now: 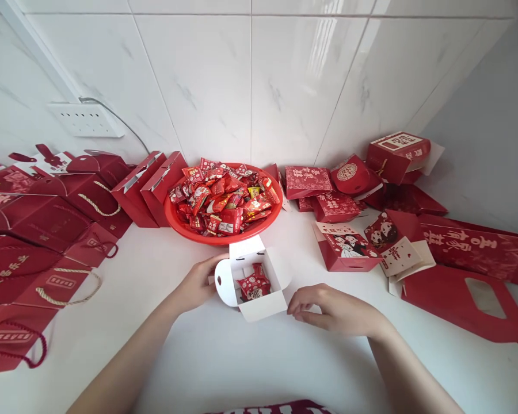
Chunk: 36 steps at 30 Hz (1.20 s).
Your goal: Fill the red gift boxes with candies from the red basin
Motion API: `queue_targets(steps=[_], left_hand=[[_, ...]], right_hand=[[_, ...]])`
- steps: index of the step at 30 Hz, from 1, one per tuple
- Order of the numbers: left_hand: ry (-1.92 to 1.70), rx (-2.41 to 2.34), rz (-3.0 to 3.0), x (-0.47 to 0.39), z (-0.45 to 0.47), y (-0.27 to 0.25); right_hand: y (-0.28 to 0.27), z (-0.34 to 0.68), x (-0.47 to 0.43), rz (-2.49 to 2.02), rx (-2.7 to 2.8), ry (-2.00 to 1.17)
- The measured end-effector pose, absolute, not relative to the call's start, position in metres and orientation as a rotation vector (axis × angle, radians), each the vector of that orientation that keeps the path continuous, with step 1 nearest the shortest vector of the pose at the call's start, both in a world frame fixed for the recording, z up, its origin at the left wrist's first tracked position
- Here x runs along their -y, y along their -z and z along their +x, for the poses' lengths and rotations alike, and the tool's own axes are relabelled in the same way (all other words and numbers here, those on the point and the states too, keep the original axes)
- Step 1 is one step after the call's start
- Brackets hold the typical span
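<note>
An opened candy box (pixel 278 278) with a white inside stands on the white table in front of me. Its flaps are spread outward, and red-wrapped candies (pixel 254 284) lie in the bottom. My left hand (pixel 198 283) holds the box at its left side, with part of the fingers hidden behind the rounded flap. Beside the right front flap, my right hand (pixel 323 307) hovers with loosely bent fingers and the thumb apart, nothing in it. Just behind the box is a red plastic basin (pixel 185 230) heaped with wrapped candies (pixel 228 198).
Rows of red gift boxes (pixel 34 218) with rope handles fill the left side. At the right lie several red boxes and flattened cartons (pixel 457 299), with a couple-printed box (pixel 347 247) nearest. A socket strip (pixel 86 119) with a cable is on the tiled wall (pixel 211 75).
</note>
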<state>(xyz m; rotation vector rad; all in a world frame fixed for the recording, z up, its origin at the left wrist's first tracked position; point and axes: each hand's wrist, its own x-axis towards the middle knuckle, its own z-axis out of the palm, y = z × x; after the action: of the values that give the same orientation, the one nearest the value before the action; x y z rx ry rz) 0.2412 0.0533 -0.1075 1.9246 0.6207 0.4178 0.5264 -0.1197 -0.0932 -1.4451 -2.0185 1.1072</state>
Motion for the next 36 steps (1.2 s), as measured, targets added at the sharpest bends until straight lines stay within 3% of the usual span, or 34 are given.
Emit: queue_targets(steps=[7, 21, 27, 32, 36], left_hand=[[-0.589, -0.468, 2.146, -0.027, 0.239, 0.120], [-0.889, -0.234, 2.470, 0.002, 0.245, 0.137], [-0.869, -0.310, 2.328, 0.015, 0.252, 0.136], [-1.289, -0.331, 2.633, 0.017, 0.254, 0.131], [-1.267, -0.133, 3.005, 0.023, 0.257, 0.134]], right_hand=[[0.098, 0.524, 0.127, -1.224, 1.831, -0.966], [0.118, 0.502, 0.130, -1.523, 2.060, -0.349], [0.120, 0.488, 0.129, -1.661, 1.758, -0.517], [0.124, 0.478, 0.131, -1.677, 1.607, -0.690], [0.138, 0.480, 0.124, -1.646, 1.365, -0.484]])
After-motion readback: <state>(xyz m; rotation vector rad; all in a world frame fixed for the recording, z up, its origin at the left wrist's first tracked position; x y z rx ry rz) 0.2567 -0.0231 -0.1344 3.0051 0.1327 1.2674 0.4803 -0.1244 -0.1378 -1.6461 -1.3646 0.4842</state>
